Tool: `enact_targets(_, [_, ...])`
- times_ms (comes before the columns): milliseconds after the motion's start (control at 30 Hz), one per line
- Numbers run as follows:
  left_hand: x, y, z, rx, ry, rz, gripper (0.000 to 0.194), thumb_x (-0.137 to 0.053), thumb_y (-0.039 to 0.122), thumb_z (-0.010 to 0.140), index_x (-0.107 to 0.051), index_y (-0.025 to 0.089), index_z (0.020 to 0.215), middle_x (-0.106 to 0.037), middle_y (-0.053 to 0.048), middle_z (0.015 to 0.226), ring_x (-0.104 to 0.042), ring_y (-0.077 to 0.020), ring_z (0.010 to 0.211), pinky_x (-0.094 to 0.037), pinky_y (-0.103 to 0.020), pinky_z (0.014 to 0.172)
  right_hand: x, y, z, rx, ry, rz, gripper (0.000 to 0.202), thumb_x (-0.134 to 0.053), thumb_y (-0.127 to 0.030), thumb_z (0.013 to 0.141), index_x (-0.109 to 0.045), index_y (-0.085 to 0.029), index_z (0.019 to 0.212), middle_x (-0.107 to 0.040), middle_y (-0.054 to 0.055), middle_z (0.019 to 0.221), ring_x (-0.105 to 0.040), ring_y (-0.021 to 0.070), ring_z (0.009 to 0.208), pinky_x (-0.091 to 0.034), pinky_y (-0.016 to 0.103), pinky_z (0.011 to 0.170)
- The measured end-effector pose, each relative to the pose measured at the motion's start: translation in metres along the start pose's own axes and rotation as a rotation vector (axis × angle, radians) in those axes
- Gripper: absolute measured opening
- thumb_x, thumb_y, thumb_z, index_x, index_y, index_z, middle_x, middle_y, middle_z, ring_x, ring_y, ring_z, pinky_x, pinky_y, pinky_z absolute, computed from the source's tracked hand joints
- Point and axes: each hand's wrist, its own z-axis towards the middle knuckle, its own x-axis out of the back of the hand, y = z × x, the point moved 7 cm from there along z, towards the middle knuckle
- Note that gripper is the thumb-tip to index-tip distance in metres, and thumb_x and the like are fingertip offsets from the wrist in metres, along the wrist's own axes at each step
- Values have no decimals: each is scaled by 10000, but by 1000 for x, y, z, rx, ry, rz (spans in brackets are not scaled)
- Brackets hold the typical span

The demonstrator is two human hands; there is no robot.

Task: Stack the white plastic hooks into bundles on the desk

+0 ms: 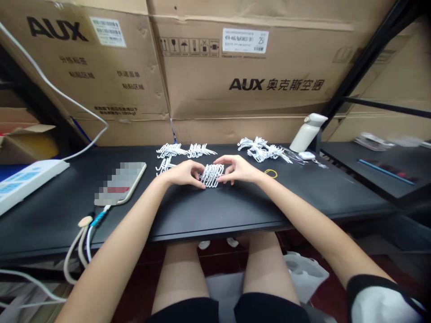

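A row of white wire hooks [213,175] stands close together near the middle of the black table. My left hand [187,173] grips its left end, thumb low and fingers curled behind. At the right end, my right hand [237,169] pinches the same hooks between thumb and fingers. Behind my left hand lie more white hooks in bunches [171,150], with another bunch [201,150] beside them and a smaller one [164,166] partly hidden by that hand. A larger heap of white hooks [261,149] rests behind my right hand.
A yellow rubber band [270,173] lies right of my right hand. A white bottle [307,132] stands at the back right. To the left are a phone [123,183] with a cable plugged in and a white power strip [30,179]. Large cardboard boxes [202,98] wall off the back.
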Motion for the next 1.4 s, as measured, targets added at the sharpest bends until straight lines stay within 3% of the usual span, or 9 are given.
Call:
enact_targets(67, [4,2,-1,-6,34,87,506,-796,443,549,-711,157,958,-679,-21,817,-562,-159,723,-418,-250,648,7,-2,-2,-16,-26,-72,584,-801,-297,617,-575,-152,1136,-596,131,1188,-624,77,544,-478,174,380])
enact_targets(167, [8,3,-1,-4,65,128,532,-773,485,577,-718,168,1001,-693,-24,852,-571,-181,788,-420,-261,691,15,-2,-3,-28,-38,-136,506,-792,-287,627,-613,-146,1079,-636,107,1116,-586,55,523,-441,158,380])
enact_targets(367, [9,7,-2,-51,72,-120,503,-765,452,605,-717,158,1010,-721,-61,1008,-631,-239,987,-455,-325,903,9,0,1,6,-2,-93,492,-778,-333,630,-625,-120,1047,-674,79,941,-577,77,521,-438,190,421])
enact_targets(667, [6,5,-1,-30,69,-204,471,-790,392,602,-719,135,990,-729,-90,983,-668,-235,887,-517,-342,829,2,-2,2,29,0,-19,446,-787,-323,616,-605,-115,966,-682,71,851,-560,74,508,-452,194,463])
enact_targets(1000, [-5,8,0,-43,-14,-196,478,-779,411,616,-687,139,998,-718,-64,971,-641,-233,929,-476,-343,864,3,4,0,-41,-75,-92,504,-787,-309,600,-617,-120,1036,-678,82,966,-556,71,512,-413,193,446])
enact_targets(1200, [-14,6,5,-48,-43,-316,525,-788,379,618,-673,135,1069,-715,-81,1028,-646,-239,949,-475,-379,889,9,1,0,-49,-55,-226,351,-748,-356,654,-693,-90,876,-606,-7,535,-523,97,466,-373,206,464])
enact_targets(1400, [-14,0,7,-11,-27,-353,501,-799,373,607,-701,122,1030,-725,-101,1012,-662,-262,944,-497,-406,881,6,2,2,-14,-12,-189,247,-723,-335,672,-705,-106,762,-613,6,559,-547,102,492,-399,197,451])
